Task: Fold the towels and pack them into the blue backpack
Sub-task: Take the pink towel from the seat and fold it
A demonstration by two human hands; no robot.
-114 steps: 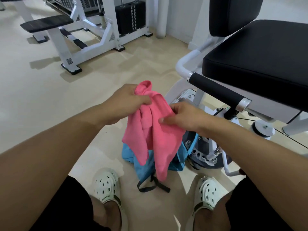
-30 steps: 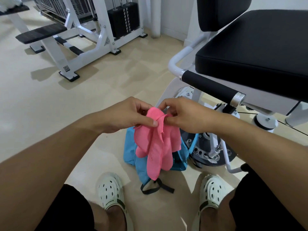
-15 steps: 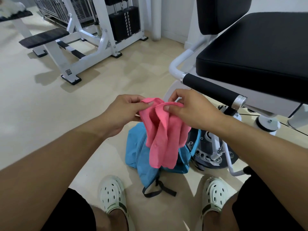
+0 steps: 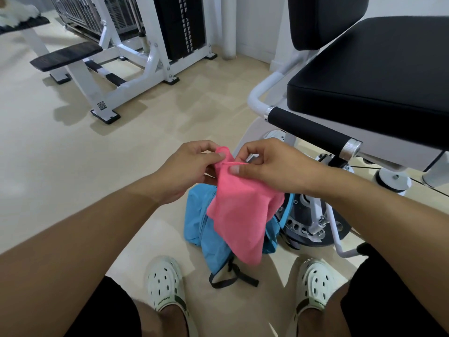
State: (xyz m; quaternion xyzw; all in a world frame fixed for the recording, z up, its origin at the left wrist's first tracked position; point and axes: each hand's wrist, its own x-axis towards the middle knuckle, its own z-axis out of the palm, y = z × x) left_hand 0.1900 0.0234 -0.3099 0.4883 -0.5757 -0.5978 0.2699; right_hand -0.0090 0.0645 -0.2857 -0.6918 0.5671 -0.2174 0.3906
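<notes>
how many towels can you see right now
1: a pink towel pinched by both the left hand and right hand, hanging above the backpack. Others may be hidden.

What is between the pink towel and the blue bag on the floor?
Nothing visible. Both hands, left hand and right hand, pinch the pink towel, which hangs in the air right above the blue backpack. Whether the backpack's opening is unzipped cannot be told.

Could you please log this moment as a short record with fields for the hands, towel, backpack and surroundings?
left hand: pinches the towel's top edge
right hand: pinches the same edge, close beside the left
pink towel: held in the air, hanging bunched, not neatly folded
blue backpack: on the floor below the towel, between the white clogs
surroundings: black padded seat at right, weight machine behind
</notes>
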